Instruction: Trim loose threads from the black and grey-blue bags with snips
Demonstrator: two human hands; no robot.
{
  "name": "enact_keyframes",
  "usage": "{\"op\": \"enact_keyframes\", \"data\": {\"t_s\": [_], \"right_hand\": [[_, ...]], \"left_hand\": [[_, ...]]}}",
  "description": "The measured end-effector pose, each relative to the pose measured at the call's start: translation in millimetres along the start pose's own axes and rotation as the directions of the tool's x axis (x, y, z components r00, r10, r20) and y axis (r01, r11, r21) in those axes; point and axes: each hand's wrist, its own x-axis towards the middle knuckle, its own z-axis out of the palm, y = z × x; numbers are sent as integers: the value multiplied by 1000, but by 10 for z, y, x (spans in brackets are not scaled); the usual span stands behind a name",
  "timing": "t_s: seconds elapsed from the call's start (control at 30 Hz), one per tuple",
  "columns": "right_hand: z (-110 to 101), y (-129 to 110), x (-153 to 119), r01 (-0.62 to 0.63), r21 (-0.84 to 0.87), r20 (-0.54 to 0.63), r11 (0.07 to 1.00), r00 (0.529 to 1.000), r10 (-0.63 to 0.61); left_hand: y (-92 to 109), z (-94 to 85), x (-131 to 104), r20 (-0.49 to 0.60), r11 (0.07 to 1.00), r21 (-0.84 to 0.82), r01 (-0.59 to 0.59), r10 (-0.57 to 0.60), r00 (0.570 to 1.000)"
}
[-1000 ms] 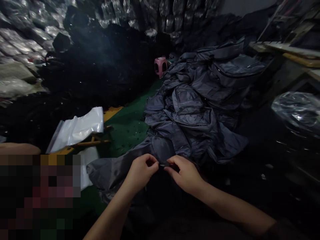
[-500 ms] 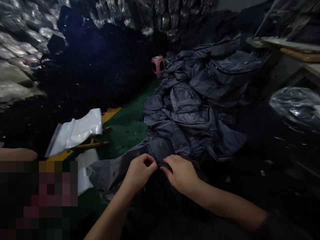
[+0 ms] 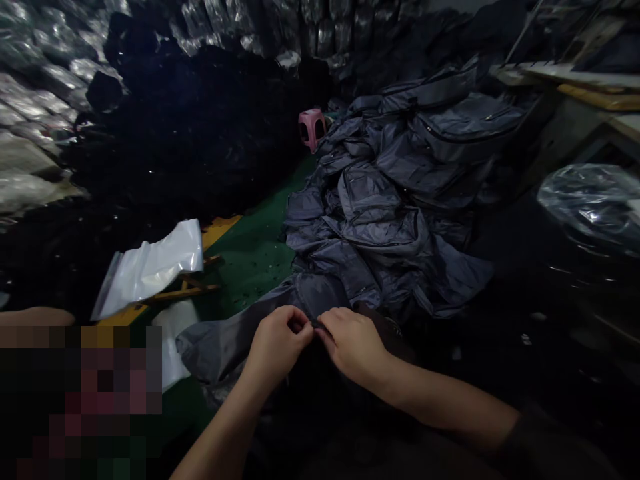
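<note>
Closer together now, left hand [image 3: 275, 343] and right hand [image 3: 350, 343] pinch grey garment [image 3: 225, 343]; jacket pile [image 3: 390, 207] upper right, plastic bag [image 3: 150, 267] left.

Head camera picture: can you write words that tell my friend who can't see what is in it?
Two bare hands, the left hand and the right hand, meet fingertip to fingertip, pinching the edge of a dark grey garment in a dim room. Behind lies a heap of grey jackets on a green floor, with a clear plastic bag to the left and a pink stool farther back.
</note>
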Motion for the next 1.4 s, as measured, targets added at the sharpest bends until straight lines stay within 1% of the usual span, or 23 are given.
{"op": "enact_keyframes", "data": {"t_s": [0.13, 0.2, 0.23, 0.3, 0.33, 0.37, 0.4, 0.43, 0.5, 0.57, 0.6, 0.67, 0.73, 0.9, 1.1, 1.13, 1.17, 1.2, 1.23, 1.27, 1.3, 1.37, 1.4], "right_hand": [[21, 58, -19, 12, 17, -16, 1000, 1000, -12], [12, 99, -17, -7, 41, -37, 999, 999, 9], [3, 121, -11, -25, 66, -56, 998, 998, 29], [-17, 161, 16, -66, 125, -101, 990, 992, 79], [-25, 178, 35, -83, 152, -119, 985, 988, 102], [-32, 192, 58, -97, 171, -132, 980, 984, 120], [-36, 202, 82, -106, 182, -137, 978, 982, 132], [-37, 208, 108, -112, 185, -134, 976, 981, 138], [-38, 210, 159, -118, 181, -119, 976, 983, 141], [-40, 201, 207, -119, 176, -106, 977, 985, 139], [-43, 195, 228, -120, 174, -100, 977, 985, 139], [-54, 182, 269, -124, 165, -84, 978, 987, 139], [-68, 173, 308, -123, 145, -62, 982, 989, 133], [-94, 159, 420, -91, 75, -19, 993, 996, 93], [-103, 117, 536, -17, 40, -1, 999, 1000, 17], [-103, 121, 541, -10, 54, -9, 999, 1000, 11], [-103, 134, 537, -10, 80, -25, 997, 1000, 12], [-102, 156, 523, -20, 119, -49, 993, 998, 26], [-102, 188, 497, -40, 170, -72, 985, 996, 53], [-100, 227, 457, -64, 230, -88, 971, 992, 87], [-96, 270, 401, -93, 298, -93, 950, 988, 125], [-77, 352, 243, -146, 443, -54, 884, 981, 189], [-59, 382, 144, -171, 505, -9, 846, 979, 204]], "left_hand": [[25, -30, 27, 43, 1000, -23, 6, -5, 999], [43, -77, 48, 49, 999, -43, 11, -9, 999], [52, -107, 62, 21, 999, -34, 2, -1, 1000], [65, -170, 100, -87, 997, 55, -52, 57, 995], [69, -199, 125, -137, 986, 134, -97, 116, 984], [69, -224, 154, -163, 962, 225, -154, 193, 968], [66, -243, 187, -148, 922, 317, -224, 281, 948], [60, -256, 224, -97, 866, 397, -302, 367, 925], [38, -264, 302, 54, 737, 500, -455, 498, 866], [12, -258, 378, 185, 631, 548, -549, 549, 815], [0, -254, 411, 224, 597, 568, -566, 550, 805], [-18, -253, 463, 254, 557, 611, -562, 534, 807], [-30, -265, 493, 253, 554, 625, -550, 523, 814], [-56, -311, 505, 224, 618, 559, -553, 529, 818], [-44, -267, 492, 208, 643, 527, -555, 536, 818], [-42, -284, 491, 186, 658, 517, -547, 538, 822], [-47, -324, 491, 137, 681, 509, -526, 540, 831], [-63, -394, 492, 45, 713, 511, -480, 535, 844], [-96, -493, 496, -75, 752, 520, -404, 512, 856], [-149, -620, 503, -207, 793, 529, -301, 465, 861], [-227, -765, 514, -361, 834, 526, -166, 396, 844], [-460, -1066, 540, -517, 861, 499, 100, 203, 832], [-608, -1194, 551, -562, 866, 457, 202, 105, 821]]}}
